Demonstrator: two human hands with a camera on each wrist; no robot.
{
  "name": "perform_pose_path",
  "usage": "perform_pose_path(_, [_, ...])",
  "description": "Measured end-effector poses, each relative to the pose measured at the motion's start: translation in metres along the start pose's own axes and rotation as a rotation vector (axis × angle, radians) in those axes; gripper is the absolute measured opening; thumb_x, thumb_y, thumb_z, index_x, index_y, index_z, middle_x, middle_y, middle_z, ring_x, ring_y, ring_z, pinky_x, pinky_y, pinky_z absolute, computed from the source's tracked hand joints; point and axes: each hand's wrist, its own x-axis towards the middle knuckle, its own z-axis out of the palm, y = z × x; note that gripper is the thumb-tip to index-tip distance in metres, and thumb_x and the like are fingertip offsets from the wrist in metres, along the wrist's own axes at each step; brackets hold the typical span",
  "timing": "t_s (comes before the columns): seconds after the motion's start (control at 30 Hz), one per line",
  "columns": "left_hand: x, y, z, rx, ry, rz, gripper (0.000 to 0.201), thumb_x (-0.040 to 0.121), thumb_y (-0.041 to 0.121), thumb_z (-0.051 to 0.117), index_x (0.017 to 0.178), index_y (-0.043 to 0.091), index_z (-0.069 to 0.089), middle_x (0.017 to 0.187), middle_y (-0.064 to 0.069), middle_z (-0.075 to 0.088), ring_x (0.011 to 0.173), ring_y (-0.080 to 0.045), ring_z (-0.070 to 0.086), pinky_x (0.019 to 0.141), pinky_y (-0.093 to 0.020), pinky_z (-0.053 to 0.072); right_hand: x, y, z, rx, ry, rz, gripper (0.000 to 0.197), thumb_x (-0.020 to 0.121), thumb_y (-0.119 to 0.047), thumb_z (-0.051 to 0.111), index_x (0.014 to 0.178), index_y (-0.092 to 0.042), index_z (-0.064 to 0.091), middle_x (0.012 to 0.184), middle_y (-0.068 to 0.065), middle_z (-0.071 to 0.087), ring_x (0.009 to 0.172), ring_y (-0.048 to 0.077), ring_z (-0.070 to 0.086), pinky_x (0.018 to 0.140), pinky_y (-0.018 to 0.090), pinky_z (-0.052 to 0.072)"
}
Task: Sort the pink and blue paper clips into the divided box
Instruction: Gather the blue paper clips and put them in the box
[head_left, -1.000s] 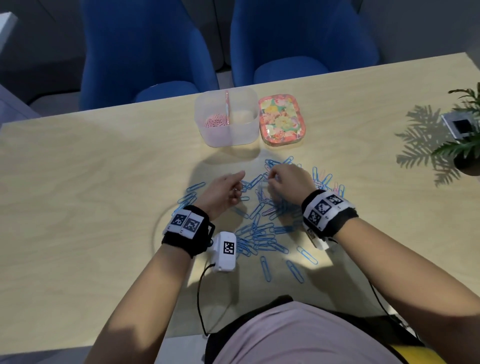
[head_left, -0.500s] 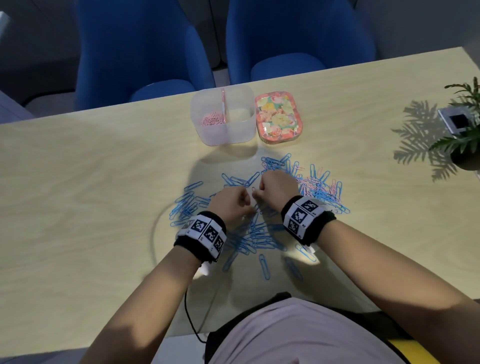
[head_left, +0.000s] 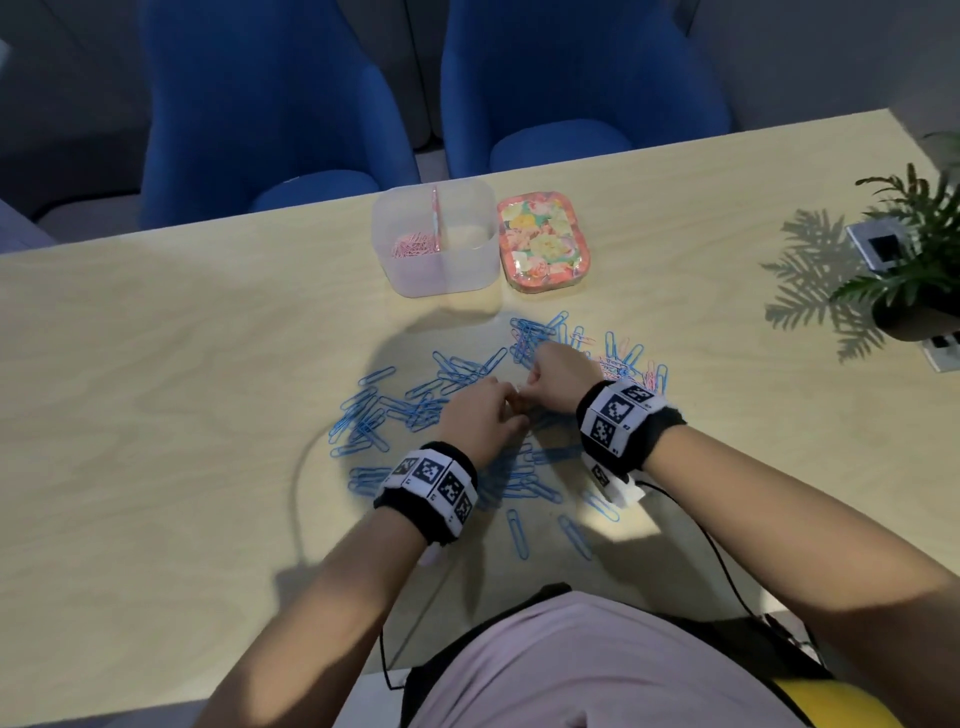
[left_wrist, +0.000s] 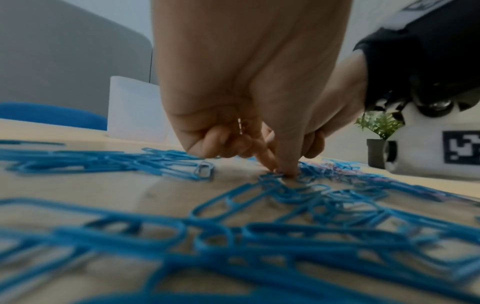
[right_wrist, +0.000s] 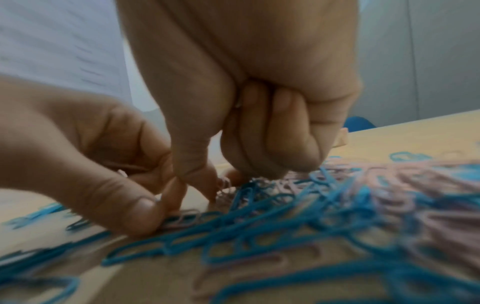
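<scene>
Blue wire dominates the heap: the blue paper clips (head_left: 415, 405) lie scattered over the middle of the bench (head_left: 156, 415), with the pink paper clips (head_left: 618, 366) bunched at about two o'clock of the hands. These are light, thin, stiff loops that lie flat and hook into one another, so by my judgement each is best taken by nipping one rounded end between thumb and fingertip and lifting it slowly, lest neighbours trail along.

The left hand (head_left: 480, 421) has its fingers curled, thumb and forefinger nipping down at the clips; the right-wrist view shows pale pink wire under its thumb, and a glint of wire shows inside the palm in the left-wrist view. The right hand (head_left: 558, 379) is likewise clenched, its fingertips (right_wrist: 207, 185) working at a pink tangle. The two hands touch or nearly touch.

The divided box (head_left: 434, 244) stands at twelve o'clock of the heap, well apart from it; its left compartment holds pink clips, the right one looks bare. Just beside it at three o'clock lies a flowered lid (head_left: 543, 244). A potted plant (head_left: 914, 270) stands at the far right edge.
</scene>
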Motion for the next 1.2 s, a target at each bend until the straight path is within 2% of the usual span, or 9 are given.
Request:
perform_pose_path(0.1, [0.004,0.003,-0.002,-0.022,-0.01,0.031,0.018,0.083,0.034,0.062,0.091,0.018,0.063,0.098,-0.006,0.058,0.098,-0.024,0.055,0.08,-0.036,0.044,-0.006,0.021,-0.012,0.345,0.053,-0.013,0.025,0.074,-0.011,0.059,0.051,-0.009,0.049,0.05,0.009,0.048,0.048,0.015,0.043,0.052,0.026,0.037])
perform_pose_path(0.27, [0.002,-0.005,-0.006,-0.086,0.006,0.035,0.015,0.088,0.026,0.057,0.091,0.013,0.064,0.091,-0.002,0.053,0.09,-0.021,0.054,0.074,-0.03,0.039,-0.032,0.052,-0.034,1.057,0.105,0.149,0.02,0.087,-0.004,0.054,0.068,-0.006,0.053,0.037,-0.004,0.042,0.027,0.006,0.029,0.032,0.011,0.02])
perform_pose_path(0.4, [0.0,-0.014,-0.017,-0.282,0.138,-0.038,0.016,0.089,0.024,0.058,0.087,0.01,0.066,0.083,-0.002,0.059,0.077,-0.014,0.051,0.072,-0.025,0.036,-0.05,0.066,-0.037,1.281,0.022,0.164,0.018,0.087,0.003,0.05,0.072,-0.003,0.056,0.048,0.006,0.053,0.031,0.009,0.037,0.032,0.013,0.03])
perform_pose_path(0.53, [0.003,-0.019,-0.025,-0.47,0.073,-0.159,0.023,0.092,0.017,0.048,0.068,0.016,0.049,0.065,0.003,0.049,0.059,-0.011,0.045,0.059,-0.026,0.035,-0.05,0.07,-0.031,1.464,-0.003,0.241,0.024,0.088,0.006,0.039,0.093,-0.006,0.06,0.053,0.002,0.05,0.043,0.011,0.044,0.038,0.017,0.041])
perform_pose_path(0.63, [0.007,-0.019,-0.029,-0.888,0.038,-0.343,0.028,0.09,0.013,0.045,0.062,0.013,0.049,0.059,-0.001,0.05,0.054,-0.013,0.044,0.049,-0.022,0.035,-0.047,0.067,-0.027,1.598,-0.086,0.286,0.021,0.079,-0.006,0.032,0.072,-0.01,0.051,0.049,-0.001,0.044,0.038,0.011,0.039,0.04,0.016,0.036])
perform_pose_path(0.73, [0.009,-0.018,-0.034,-1.317,-0.121,-0.456,0.023,0.092,0.016,0.05,0.073,0.008,0.06,0.06,0.002,0.064,0.053,-0.005,0.057,0.049,-0.014,0.045,-0.04,0.064,-0.016,1.314,0.098,0.287,0.033,0.09,-0.02,0.045,0.057,-0.014,0.041,0.049,0.002,0.033,0.035,0.015,0.028,0.038,0.016,0.023])
perform_pose_path(0.9, [0.011,-0.012,-0.032,-1.382,-0.201,-0.355,0.012,0.089,0.0,0.053,0.094,0.004,0.063,0.074,-0.002,0.069,0.061,-0.004,0.065,0.057,-0.01,0.053,-0.032,0.055,-0.009,0.358,0.367,0.059,0.022,0.087,-0.026,0.058,0.068,-0.017,0.055,0.064,-0.002,0.054,0.061,0.016,0.05,0.057,0.026,0.035])
perform_pose_path(1.07, [0.017,0.007,-0.029,-1.215,-0.233,-0.41,0.026,0.093,0.003,0.037,0.086,0.01,0.061,0.066,0.0,0.045,0.055,-0.008,0.04,0.05,-0.016,0.033,-0.016,0.028,-0.013,0.078,0.343,0.076,0.036,0.084,-0.043,0.058,0.061,-0.016,0.051,0.058,-0.003,0.048,0.059,0.019,0.048,0.055,0.026,0.033])
perform_pose_path(1.2, [0.018,0.016,-0.026,-0.71,-0.203,-0.234,0.027,0.09,0.034,0.054,0.081,0.01,0.064,0.057,0.005,0.047,0.05,-0.008,0.037,0.045,-0.017,0.03,-0.009,0.02,-0.007,-0.045,0.282,0.147,0.039,0.086,-0.034,0.058,0.059,-0.016,0.037,0.057,-0.001,0.044,0.063,0.024,0.049,0.055,0.028,0.033])
